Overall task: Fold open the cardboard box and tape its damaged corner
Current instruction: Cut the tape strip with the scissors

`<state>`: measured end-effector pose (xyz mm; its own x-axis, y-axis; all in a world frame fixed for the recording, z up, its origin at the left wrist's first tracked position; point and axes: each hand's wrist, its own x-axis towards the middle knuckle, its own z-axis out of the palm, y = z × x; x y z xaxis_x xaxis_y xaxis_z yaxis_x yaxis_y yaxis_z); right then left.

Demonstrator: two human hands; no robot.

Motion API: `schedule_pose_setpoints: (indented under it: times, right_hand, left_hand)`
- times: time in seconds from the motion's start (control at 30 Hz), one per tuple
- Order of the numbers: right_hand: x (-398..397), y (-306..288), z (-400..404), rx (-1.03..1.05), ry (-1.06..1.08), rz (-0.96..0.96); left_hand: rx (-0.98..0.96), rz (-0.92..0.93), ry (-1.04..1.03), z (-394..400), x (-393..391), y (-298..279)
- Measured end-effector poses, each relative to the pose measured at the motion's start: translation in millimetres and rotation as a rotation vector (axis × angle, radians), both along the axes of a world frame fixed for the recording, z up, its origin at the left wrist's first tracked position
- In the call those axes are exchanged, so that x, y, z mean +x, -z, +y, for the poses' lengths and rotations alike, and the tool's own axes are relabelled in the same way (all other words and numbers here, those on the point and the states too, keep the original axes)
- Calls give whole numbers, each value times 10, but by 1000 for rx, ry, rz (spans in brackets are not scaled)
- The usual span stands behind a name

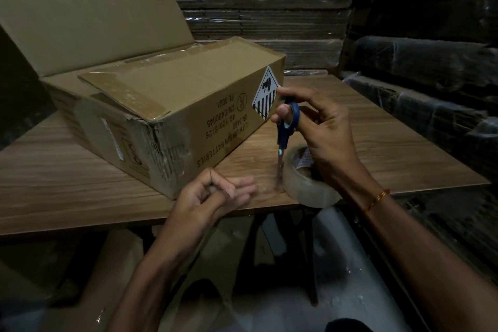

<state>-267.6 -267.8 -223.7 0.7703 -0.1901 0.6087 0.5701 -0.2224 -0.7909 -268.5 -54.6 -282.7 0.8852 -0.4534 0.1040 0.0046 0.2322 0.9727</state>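
While the box lies on its side: the lines below give what each part of the scene shows.
Cardboard box: rests on the wooden bench, long side toward the camera, printing upside down and reading "LITHIUM ION BATTERIES"; a black-and-white hazard label sits on the right end of that face.
Flaps: one large flap stands open at the rear left; another lies folded across the top, with glossy strips of old tape on it.
Damaged corner: the near left corner, crumpled and scuffed, facing the camera.
Right hand: raised just right of the box, its grip closed through the blue handles of the scissors, thumb in one loop; blades point down, and whether they are apart cannot be told.
Tape roll: clear, lying on the bench near its front edge, under the right wrist; a strip of clear tape appears to run past the blades.
Left hand: low at the bench's front edge, near the damaged corner, fingers loosely curled; thumb and forefinger seem to pinch the tape's end, though the film is too faint to be sure.
Right wrist: wears a red and yellow thread band.
Background: stacks of flat cardboard wrapped in plastic film.
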Motion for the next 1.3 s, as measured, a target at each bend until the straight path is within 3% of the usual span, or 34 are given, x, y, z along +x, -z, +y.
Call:
schedule_pose_setpoints:
  times: [0.2,0.37,0.83,0.93,1.03,1.3]
  right_hand:
    - [30,2,5,12,-31,7]
    - [44,2,-11,-9,-57,18]
    - [49,12,-14,0,-105,-8]
    - [55,14,-23,0,-82,17]
    - [55,17,-17,9,-70,36]
    - [9,-15,24,72,-83,75]
  left_hand:
    - [-129,145,224,-38,6,40]
    - [-173,156,229,-26,-12,85]
    - [-211,223,73,-56,-177,88]
    - [-347,257,-59,40,-180,93]
    - [-331,224,-168,230,-196,82]
    - [-370,243,-139,420,-343,113]
